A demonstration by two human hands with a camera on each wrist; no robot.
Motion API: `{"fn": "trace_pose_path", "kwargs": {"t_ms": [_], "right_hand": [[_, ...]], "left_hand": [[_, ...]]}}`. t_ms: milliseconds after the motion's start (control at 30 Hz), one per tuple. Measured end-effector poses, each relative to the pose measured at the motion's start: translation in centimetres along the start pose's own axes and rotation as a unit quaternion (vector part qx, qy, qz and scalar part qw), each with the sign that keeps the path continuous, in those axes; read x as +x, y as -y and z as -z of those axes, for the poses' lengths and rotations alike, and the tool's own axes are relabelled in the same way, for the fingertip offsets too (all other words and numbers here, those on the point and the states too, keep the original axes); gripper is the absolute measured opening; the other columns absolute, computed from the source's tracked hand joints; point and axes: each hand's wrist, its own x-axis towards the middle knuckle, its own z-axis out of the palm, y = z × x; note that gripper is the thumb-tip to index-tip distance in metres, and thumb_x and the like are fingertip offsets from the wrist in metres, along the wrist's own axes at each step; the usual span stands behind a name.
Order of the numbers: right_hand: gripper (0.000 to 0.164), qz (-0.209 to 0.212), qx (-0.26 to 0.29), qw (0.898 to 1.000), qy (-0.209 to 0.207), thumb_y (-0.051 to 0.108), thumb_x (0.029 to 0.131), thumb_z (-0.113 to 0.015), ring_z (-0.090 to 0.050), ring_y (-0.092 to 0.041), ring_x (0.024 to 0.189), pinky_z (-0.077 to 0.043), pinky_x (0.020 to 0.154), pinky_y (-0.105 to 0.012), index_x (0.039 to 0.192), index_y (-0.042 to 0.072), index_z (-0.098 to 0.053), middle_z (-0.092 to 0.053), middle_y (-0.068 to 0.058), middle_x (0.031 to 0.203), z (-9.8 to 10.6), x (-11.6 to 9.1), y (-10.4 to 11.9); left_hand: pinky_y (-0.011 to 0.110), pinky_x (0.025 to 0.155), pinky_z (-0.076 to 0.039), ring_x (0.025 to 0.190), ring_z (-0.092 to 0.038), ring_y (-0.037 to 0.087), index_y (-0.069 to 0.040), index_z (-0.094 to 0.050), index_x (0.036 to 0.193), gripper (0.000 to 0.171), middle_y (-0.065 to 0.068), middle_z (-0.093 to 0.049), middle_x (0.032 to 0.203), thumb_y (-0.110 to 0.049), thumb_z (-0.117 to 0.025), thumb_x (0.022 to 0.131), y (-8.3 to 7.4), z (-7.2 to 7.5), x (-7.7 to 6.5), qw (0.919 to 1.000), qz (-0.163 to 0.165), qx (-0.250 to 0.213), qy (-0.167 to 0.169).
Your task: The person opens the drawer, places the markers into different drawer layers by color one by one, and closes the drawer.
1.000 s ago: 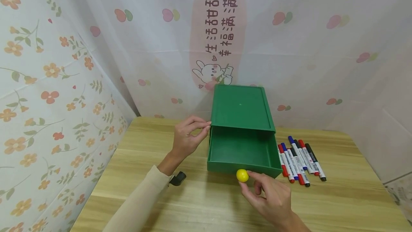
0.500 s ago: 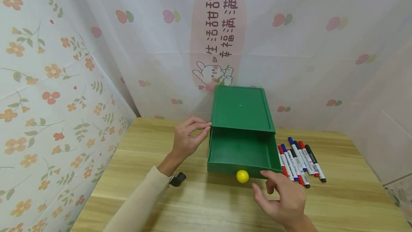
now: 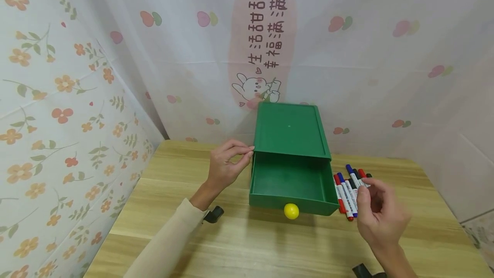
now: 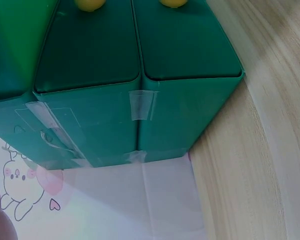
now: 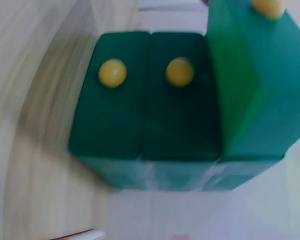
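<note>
A green drawer cabinet stands on the table with its top drawer pulled out, and no contents show in it. The drawer's front bears a round yellow knob. My left hand pinches the cabinet's left front edge between thumb and fingertips. Over the pile of markers right of the cabinet hovers my right hand, fingers loosely curled and holding nothing; it hides part of the pile. Two lower drawers, both pushed in, show in the right wrist view.
The wooden table reaches out on both sides of the cabinet. A printed curtain hangs close behind it, and a floral curtain is on the left. Clear tape runs across the cabinet's joints in the left wrist view.
My right hand has let go of the yellow knob and moved right, over to the markers. The left hand keeps its place on the cabinet, and the drawer stays pulled out.
</note>
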Motion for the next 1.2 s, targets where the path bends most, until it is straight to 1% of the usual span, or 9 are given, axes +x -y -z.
{"fn": "trace_pose_path", "kwargs": {"t_ms": [133, 233, 333, 467, 667, 800, 967, 1100, 1200], "right_hand": [[0.022, -0.038, -0.025, 0.997, 0.056, 0.001, 0.095, -0.067, -0.037, 0.004, 0.059, -0.028, 0.052, -0.011, 0.107, -0.018, -0.070, -0.056, -0.008, 0.068, 0.7, -0.8, -3.3], [0.026, -0.071, -0.031, 0.991, 0.108, -0.007, 0.088, -0.074, -0.038, 0.004, 0.060, -0.029, 0.050, -0.014, 0.113, -0.014, -0.070, -0.060, -0.004, 0.072, 0.8, -1.3, -5.5], [0.032, -0.107, -0.064, 0.978, 0.166, -0.006, 0.085, -0.082, -0.040, 0.000, 0.062, -0.030, 0.051, -0.019, 0.114, -0.007, -0.070, -0.061, 0.000, 0.077, 0.7, -2.0, -7.0], [0.030, -0.146, -0.128, 0.948, 0.251, 0.005, 0.086, -0.087, -0.044, -0.007, 0.065, -0.034, 0.051, -0.024, 0.113, 0.000, -0.075, -0.063, 0.000, 0.084, 0.6, -2.8, -8.4], [0.026, -0.199, -0.185, 0.894, 0.357, 0.014, 0.094, -0.082, -0.046, -0.014, 0.063, -0.034, 0.050, -0.030, 0.113, -0.002, -0.077, -0.066, -0.004, 0.089, 0.6, -3.8, -10.0], [0.031, -0.232, -0.200, 0.867, 0.393, 0.020, 0.097, -0.083, -0.052, -0.019, 0.066, -0.038, 0.051, -0.031, 0.114, -0.005, -0.077, -0.066, -0.007, 0.087, 0.5, -4.4, -10.9], [0.034, -0.264, -0.213, 0.840, 0.423, 0.019, 0.095, -0.082, -0.056, -0.022, 0.067, -0.048, 0.054, -0.035, 0.117, -0.007, -0.075, -0.067, -0.008, 0.086, 0.3, -4.9, -11.5], [0.030, -0.263, -0.227, 0.835, 0.428, 0.017, 0.093, -0.083, -0.057, -0.024, 0.069, -0.050, 0.057, -0.037, 0.112, -0.005, -0.076, -0.067, -0.007, 0.084, 0.1, -5.3, -11.7], [0.026, -0.255, -0.234, 0.835, 0.427, 0.014, 0.091, -0.083, -0.057, -0.024, 0.069, -0.050, 0.057, -0.038, 0.108, -0.005, -0.076, -0.068, -0.008, 0.083, -0.1, -5.5, -11.7]], "left_hand": [[0.034, 0.068, -0.064, 0.079, -0.075, 0.026, 0.001, -0.086, 0.099, 0.019, 0.011, -0.077, 0.095, 0.013, -0.084, 0.085, 0.0, 0.0, 0.1, 1.0000, -0.002, 0.002, 0.001], [0.033, 0.069, -0.064, 0.079, -0.075, 0.025, 0.001, -0.086, 0.100, 0.018, 0.010, -0.077, 0.095, 0.013, -0.084, 0.086, 0.0, -0.1, 0.1, 1.0000, -0.002, 0.005, 0.001], [0.034, 0.068, -0.064, 0.079, -0.075, 0.025, 0.001, -0.086, 0.100, 0.017, 0.011, -0.077, 0.095, 0.011, -0.084, 0.086, -0.1, 0.0, 0.2, 1.0000, 0.000, 0.005, 0.000], [0.039, 0.066, -0.064, 0.079, -0.075, 0.025, 0.001, -0.086, 0.100, 0.017, 0.011, -0.077, 0.095, 0.011, -0.084, 0.086, -0.1, 0.0, 0.2, 1.0000, 0.000, 0.007, 0.000], [0.044, 0.064, -0.064, 0.078, -0.075, 0.025, 0.001, -0.086, 0.101, 0.018, 0.011, -0.077, 0.095, 0.012, -0.084, 0.086, 0.0, -0.1, 0.3, 1.0000, -0.001, 0.008, 0.001], [0.046, 0.062, -0.063, 0.079, -0.075, 0.026, 0.001, -0.086, 0.101, 0.018, 0.011, -0.077, 0.095, 0.012, -0.084, 0.086, 0.0, -0.1, 0.3, 1.0000, 0.000, 0.006, 0.000], [0.033, 0.067, -0.063, 0.079, -0.075, 0.025, 0.001, -0.086, 0.100, 0.017, 0.010, -0.077, 0.095, 0.011, -0.084, 0.086, 0.0, -0.1, 0.1, 1.0000, 0.002, 0.009, 0.001], [0.028, 0.069, -0.062, 0.078, -0.074, 0.024, 0.001, -0.086, 0.099, 0.017, 0.010, -0.077, 0.095, 0.012, -0.084, 0.086, 0.0, -0.1, 0.1, 1.0000, 0.002, 0.008, 0.000], [0.034, 0.066, -0.063, 0.078, -0.074, 0.025, 0.001, -0.086, 0.100, 0.017, 0.010, -0.076, 0.094, 0.012, -0.084, 0.086, -0.1, 0.0, 0.0, 1.0000, 0.003, 0.005, 0.000]]}}
